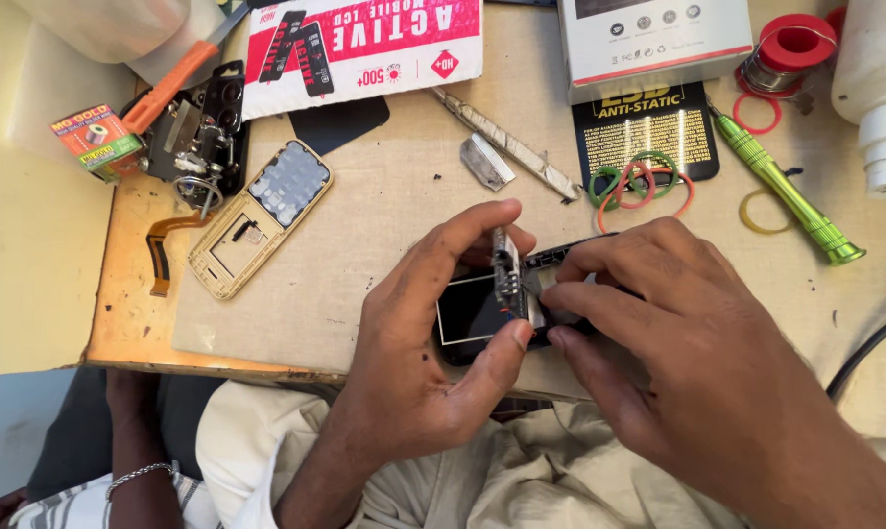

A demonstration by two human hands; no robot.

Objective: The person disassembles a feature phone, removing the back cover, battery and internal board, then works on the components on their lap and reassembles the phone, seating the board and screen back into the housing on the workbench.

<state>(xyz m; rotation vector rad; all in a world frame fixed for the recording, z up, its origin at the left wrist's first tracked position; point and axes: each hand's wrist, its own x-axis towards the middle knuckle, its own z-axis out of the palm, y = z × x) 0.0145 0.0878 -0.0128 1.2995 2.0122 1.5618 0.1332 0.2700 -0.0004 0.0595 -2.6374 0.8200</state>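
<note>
The dismantled black phone (482, 313) was held over the bench (404, 206) edge; its circuit board (507, 274), pinched upright by the left hand (433, 323), was half-lifted, steadied by right hand (658, 323).

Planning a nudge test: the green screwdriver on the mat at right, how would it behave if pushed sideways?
The green screwdriver looks like a slim round metal barrel, so it would likely roll if pushed across its length. It appears rigid, not floppy. The cloth-like mat under it may damp rolling somewhat, and the yellow rubber band beside it could catch it.
</note>
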